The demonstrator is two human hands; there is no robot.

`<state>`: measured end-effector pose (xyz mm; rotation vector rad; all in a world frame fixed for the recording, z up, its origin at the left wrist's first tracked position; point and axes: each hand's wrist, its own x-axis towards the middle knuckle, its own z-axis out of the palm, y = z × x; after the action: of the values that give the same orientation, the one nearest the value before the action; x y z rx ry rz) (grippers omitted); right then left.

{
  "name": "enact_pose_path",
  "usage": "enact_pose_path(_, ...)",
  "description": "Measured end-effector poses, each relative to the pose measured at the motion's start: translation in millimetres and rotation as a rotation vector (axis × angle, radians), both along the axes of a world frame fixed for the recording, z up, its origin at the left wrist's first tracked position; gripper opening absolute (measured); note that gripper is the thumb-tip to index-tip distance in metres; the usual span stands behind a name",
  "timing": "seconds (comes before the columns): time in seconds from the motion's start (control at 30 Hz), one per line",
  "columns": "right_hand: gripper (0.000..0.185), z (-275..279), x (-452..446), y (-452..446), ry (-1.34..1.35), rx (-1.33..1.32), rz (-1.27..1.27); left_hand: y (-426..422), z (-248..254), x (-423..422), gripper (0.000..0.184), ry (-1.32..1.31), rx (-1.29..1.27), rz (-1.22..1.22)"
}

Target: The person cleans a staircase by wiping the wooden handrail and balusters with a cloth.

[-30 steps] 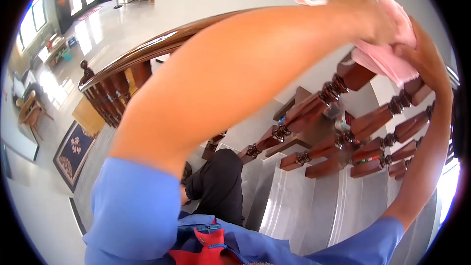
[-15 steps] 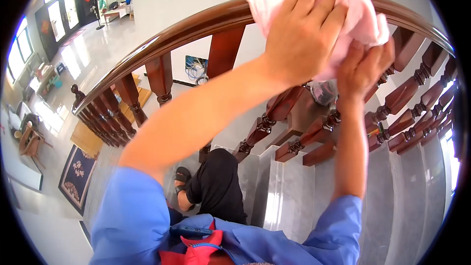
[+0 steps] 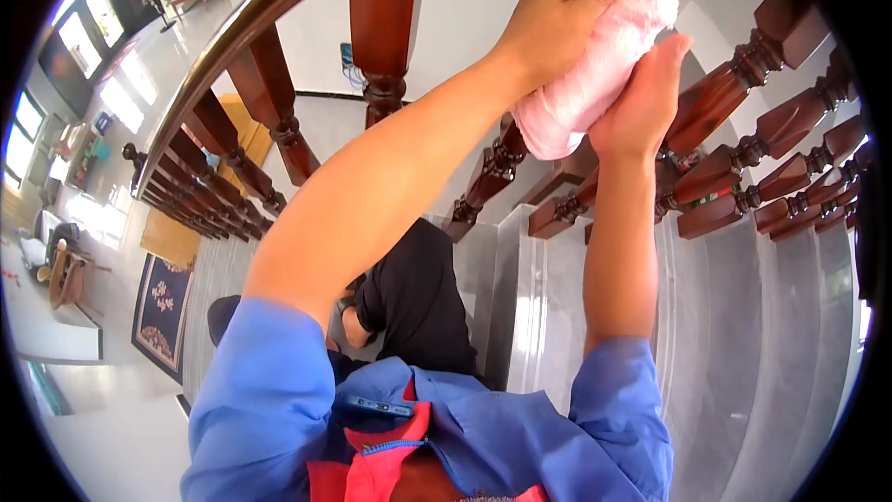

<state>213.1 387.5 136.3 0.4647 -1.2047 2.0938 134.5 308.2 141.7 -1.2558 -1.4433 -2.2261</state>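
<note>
A pink cloth (image 3: 599, 51) lies around the upper part of a dark wooden baluster (image 3: 492, 172), whose turned lower part shows beneath it. My left hand (image 3: 556, 23) grips the cloth from the left side, its thumb on top near the upper end. On the lower right side, my right hand (image 3: 641, 102) presses the cloth with its palm, thumb raised; its other fingers are largely hidden behind the cloth. The curved handrail (image 3: 246, 28) runs up on the left and leaves the frame at the top.
More balusters (image 3: 734, 84) stand on the right, others (image 3: 269, 102) on the left. Grey stone steps (image 3: 548, 316) lie below, beside my bent leg in black trousers (image 3: 418, 288). A patterned rug (image 3: 163, 311), a wooden chair (image 3: 70, 274) and a floor fan (image 3: 158, 14) are at the left.
Both hands and the cloth have come off the handrail down onto a baluster. The view has tilted lower, and the cloth now stretches lengthwise between the hands.
</note>
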Motion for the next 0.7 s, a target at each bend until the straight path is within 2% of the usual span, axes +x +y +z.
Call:
enact_pose_path(0.03, 0.050, 0.4, -6.1, 1.0, -0.017, -0.007, -0.005, 5.8, -12.5, 1.0, 0.054, -0.017, -0.007, -0.005)
enact_pose_path(0.1, 0.073, -3.1, -17.9, 0.5, -0.244, 0.218, -0.537, 13.7, -33.4, 12.5, 0.055, 0.089, -0.097, 0.454)
enact_pose_path(0.13, 0.071, -9.3, -17.7, 1.3, -0.290, 0.305, -0.625, 7.4, -38.3, 20.5, 0.054, 0.070, -0.015, 0.347)
enact_pose_path(0.17, 0.063, -25.7, -25.6, 12.3, -0.223, 0.452, -0.742, 4.6, -47.8, 21.0, 0.054, 0.061, -0.022, 0.340)
enact_pose_path(0.23, 0.047, -52.8, -22.8, -3.2, 0.008, 0.447, -0.694, 2.4, -80.2, 18.9, 0.053, -0.027, -0.115, 0.279)
enact_pose_path(0.27, 0.044, -70.6, -17.9, -5.3, -0.044, 0.438, -0.694, 0.1, -98.5, 19.3, 0.051, -0.002, -0.137, 0.280)
enact_pose_path(0.43, 0.053, -191.9, -11.7, -6.6, -0.014, 0.386, -0.579, -11.3, -203.7, 30.1, 0.050, -0.115, -0.126, 0.202)
enact_pose_path(0.5, 0.054, -243.0, -2.9, -8.1, -0.189, 0.294, -0.487, -14.7, -235.5, 36.3, 0.050, -0.194, -0.128, 0.141)
enact_pose_path(0.57, 0.053, -264.9, -4.5, 4.2, -0.192, 0.234, -0.398, -17.5, -256.9, 34.6, 0.063, -0.095, -0.119, 0.039)
enact_pose_path(0.6, 0.052, -270.6, -3.4, 11.0, -0.196, 0.175, -0.311, -15.3, -267.1, 34.9, 0.062, -0.123, -0.091, -0.017)
enact_pose_path(0.7, 0.050, -254.6, -6.3, 31.9, -0.243, 0.163, -0.126, -8.8, -271.8, 39.5, 0.061, -0.159, -0.079, 0.032)
